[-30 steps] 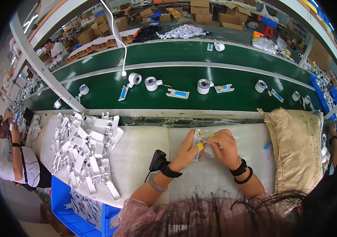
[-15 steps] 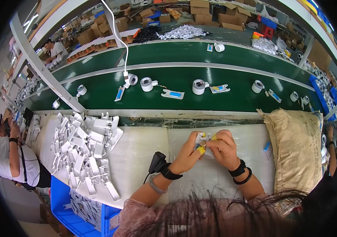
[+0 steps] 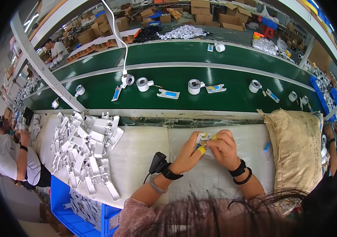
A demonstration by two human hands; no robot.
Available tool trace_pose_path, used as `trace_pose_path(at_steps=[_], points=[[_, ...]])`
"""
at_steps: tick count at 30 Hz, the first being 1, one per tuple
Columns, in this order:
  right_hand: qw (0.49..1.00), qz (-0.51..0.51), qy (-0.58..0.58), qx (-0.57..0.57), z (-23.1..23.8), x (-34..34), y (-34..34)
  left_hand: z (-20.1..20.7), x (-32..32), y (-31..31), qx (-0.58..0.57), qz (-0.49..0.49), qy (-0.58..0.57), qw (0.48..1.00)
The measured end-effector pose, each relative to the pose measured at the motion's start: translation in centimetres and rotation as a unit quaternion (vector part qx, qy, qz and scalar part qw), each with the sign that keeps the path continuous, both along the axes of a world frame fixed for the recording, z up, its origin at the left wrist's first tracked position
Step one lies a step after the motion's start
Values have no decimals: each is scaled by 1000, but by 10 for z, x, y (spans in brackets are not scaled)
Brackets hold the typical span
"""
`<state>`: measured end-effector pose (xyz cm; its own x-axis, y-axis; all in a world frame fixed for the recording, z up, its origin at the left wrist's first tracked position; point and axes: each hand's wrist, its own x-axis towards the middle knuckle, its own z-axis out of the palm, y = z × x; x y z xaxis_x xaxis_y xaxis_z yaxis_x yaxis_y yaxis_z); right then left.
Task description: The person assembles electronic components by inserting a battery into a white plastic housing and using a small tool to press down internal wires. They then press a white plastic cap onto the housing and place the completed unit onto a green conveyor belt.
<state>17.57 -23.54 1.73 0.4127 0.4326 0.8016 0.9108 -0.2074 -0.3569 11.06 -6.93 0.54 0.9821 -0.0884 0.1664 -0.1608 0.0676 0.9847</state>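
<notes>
Over the pale table covering, my left hand point(image 3: 189, 155) is closed on a small white plastic part point(image 3: 202, 138). My right hand point(image 3: 224, 150) pinches at the same part from the other side, its fingertips meeting those of the left. Yellow covers wrap some of the fingertips. A rounded white piece point(image 3: 208, 155) shows just beneath the fingers, partly hidden by them. What exactly sits between the right fingertips is too small to make out.
White plastic casings point(image 3: 85, 146) lie heaped at left, above a blue bin point(image 3: 64, 211) of similar pieces. A brown sack point(image 3: 295, 150) stands at right. The green belt point(image 3: 231, 102) carries round white units wired to blue-celled trays. A co-worker point(image 3: 8, 158) sits far left.
The units on the near belt have shifted slightly left. At far left the co-worker's arm and body have moved. My hands stay nearly in place around the white part.
</notes>
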Motion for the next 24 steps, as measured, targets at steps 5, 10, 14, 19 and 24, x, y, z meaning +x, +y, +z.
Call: trace_pose_path(at_steps=[5, 10, 14, 19, 24], points=[[1000, 0, 10, -5, -2, 0, -1, -2, 0, 2, -51, -18, -1, 999], [1000, 4, 25, -9, -2, 0, -1, -12, 0, -1, -9, 12, -71, 997], [1000, 3, 22, -6, -1, -1, -2, -5, -2, -4, -5, 20, -21, 1000], [1000, 4, 20, -6, -1, -1, -2, -5, -2, -5, 5, 17, -15, 1000], [1000, 11, 18, -7, -1, -2, 1, -9, -3, -8, 16, 51, -28, 998]])
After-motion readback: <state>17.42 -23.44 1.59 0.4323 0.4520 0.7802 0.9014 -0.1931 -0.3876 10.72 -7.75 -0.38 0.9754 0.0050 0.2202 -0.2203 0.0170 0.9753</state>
